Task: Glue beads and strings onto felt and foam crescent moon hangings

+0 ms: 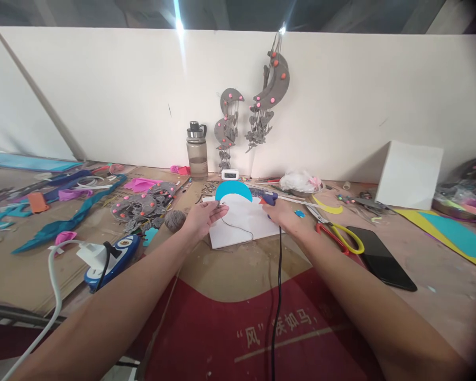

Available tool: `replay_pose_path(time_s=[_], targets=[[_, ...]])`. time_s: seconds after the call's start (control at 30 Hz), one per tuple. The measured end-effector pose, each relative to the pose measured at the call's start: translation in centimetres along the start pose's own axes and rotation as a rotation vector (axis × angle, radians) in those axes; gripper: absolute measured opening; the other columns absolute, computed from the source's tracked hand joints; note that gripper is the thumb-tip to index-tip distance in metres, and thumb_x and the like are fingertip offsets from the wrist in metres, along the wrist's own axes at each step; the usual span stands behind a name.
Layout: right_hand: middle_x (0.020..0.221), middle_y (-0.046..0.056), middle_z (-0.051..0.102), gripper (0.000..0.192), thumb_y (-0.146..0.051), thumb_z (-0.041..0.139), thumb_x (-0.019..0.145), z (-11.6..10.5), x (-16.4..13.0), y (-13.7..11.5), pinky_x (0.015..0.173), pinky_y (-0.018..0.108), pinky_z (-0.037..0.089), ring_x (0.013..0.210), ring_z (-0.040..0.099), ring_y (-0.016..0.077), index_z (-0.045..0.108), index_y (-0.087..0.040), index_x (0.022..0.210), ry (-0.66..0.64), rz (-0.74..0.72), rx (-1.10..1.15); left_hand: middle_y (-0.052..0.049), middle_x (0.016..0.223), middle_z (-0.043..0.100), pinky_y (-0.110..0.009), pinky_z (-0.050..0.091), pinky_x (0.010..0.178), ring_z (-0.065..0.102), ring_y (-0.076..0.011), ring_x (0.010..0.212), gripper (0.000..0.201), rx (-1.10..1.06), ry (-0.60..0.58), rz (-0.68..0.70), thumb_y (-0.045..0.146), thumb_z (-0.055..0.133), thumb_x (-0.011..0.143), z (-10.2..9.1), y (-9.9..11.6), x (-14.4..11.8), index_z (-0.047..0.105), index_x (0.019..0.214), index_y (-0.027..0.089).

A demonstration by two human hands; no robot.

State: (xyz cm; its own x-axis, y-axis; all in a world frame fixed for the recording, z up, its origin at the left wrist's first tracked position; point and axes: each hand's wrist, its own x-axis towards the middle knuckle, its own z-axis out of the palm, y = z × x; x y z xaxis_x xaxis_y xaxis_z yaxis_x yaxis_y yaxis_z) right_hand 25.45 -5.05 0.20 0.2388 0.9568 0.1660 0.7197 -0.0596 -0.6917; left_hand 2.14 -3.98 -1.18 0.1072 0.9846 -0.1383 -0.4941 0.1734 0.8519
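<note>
Your left hand [203, 218] has its fingers pinched on a thin thread end at the white sheet's [241, 225] left edge. Your right hand [280, 211] wraps closed around the blue glue gun [266, 197], just right of the sheet. The blue crescent [233, 189] sits at the sheet's far edge, looks bare so far, with decorating still left I'd guess.

White wall panel [103, 90] behind a cluttered brown surface [230, 264]; red printed sheet [262, 328] at near edge. Dark ceiling, bright light [178, 24] glare on top.
</note>
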Motion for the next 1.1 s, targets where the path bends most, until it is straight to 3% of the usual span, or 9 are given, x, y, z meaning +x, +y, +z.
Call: replay_pose_path(time_s=[0.1,0.2,0.3,0.4,0.47,0.67,1.1], targets=[[0.091,0.01,0.065,0.016,-0.033,0.048,0.085,0.1,-0.2,-0.7,0.055,0.03,0.049,0.071,0.062,0.0185,0.054,-0.021,0.094,0.099,0.013,0.195,-0.014,0.077,0.072,-0.023,0.06,0.073,0.071,-0.0134,0.069,0.008,0.002,0.004,0.004,0.011,0.066,0.083,-0.1,0.0,0.1,0.064,0.076,0.007],[0.109,0.01,0.06,0.025,-0.028,0.054,0.08,0.2,-1.3,-2.2,0.063,0.03,0.054,0.084,0.061,0.0187,0.046,-0.023,0.103,0.19,-0.077,0.522,-0.013,0.076,0.072,-0.023,0.06,0.073,0.071,-0.0139,0.069,0.01,0.022,0.005,0.025,0.014,0.069,0.082,-0.1,0.1,0.1,0.064,0.076,0.007],[0.104,0.006,0.058,0.033,-0.024,0.055,0.076,0.1,-3.1,-3.7,0.063,0.032,0.054,0.074,0.059,0.0153,0.041,-0.023,0.106,0.058,-0.217,0.642,-0.013,0.076,0.072,-0.026,0.06,0.072,0.071,-0.0148,0.069,0.014,0.081,0.008,0.078,0.019,0.069,0.082,-0.1,0.0,0.2,0.063,0.078,0.007],[0.093,0.002,0.058,0.03,-0.023,0.05,0.078,0.3,-4.6,-4.6,0.059,0.031,0.052,0.066,0.058,0.0134,0.04,-0.023,0.106,-0.136,-0.299,0.614,-0.012,0.077,0.072,-0.03,0.06,0.073,0.071,-0.0165,0.069,0.018,0.142,0.022,0.162,0.024,0.07,0.082,-0.3,-0.3,0.3,0.062,0.08,0.008],[0.09,0.001,0.059,0.032,-0.022,0.048,0.079,0.5,-5.1,-4.7,0.06,0.032,0.051,0.066,0.058,0.014,0.04,-0.022,0.11,-0.191,-0.355,0.54,-0.011,0.076,0.072,-0.032,0.06,0.073,0.072,-0.0171,0.069,0.018,0.154,0.036,0.195,0.025,0.07,0.082,-0.4,-0.4,0.4,0.06,0.08,0.009],[0.095,0.006,0.062,0.031,-0.018,0.044,0.081,0.7,-5.3,-4.2,0.076,0.037,0.048,0.082,0.058,0.02,0.042,-0.021,0.112,-0.126,-0.496,0.228,-0.011,0.076,0.072,-0.033,0.06,0.073,0.072,-0.0179,0.069,0.016,0.168,0.03,0.216,0.023,0.066,0.084,-0.3,-0.5,0.3,0.059,0.081,0.01],[0.096,0.011,0.066,0.035,-0.018,0.043,0.085,0.8,-5.8,-4.7,0.077,0.038,0.046,0.085,0.061,0.0243,0.039,-0.016,0.119,-0.148,-0.518,0.096,-0.01,0.073,0.071,-0.036,0.06,0.074,0.07,-0.0167,0.065,0.02,0.194,-0.001,0.222,0.027,0.069,0.082,0.0,-0.5,-0.1,0.06,0.081,0.009]])
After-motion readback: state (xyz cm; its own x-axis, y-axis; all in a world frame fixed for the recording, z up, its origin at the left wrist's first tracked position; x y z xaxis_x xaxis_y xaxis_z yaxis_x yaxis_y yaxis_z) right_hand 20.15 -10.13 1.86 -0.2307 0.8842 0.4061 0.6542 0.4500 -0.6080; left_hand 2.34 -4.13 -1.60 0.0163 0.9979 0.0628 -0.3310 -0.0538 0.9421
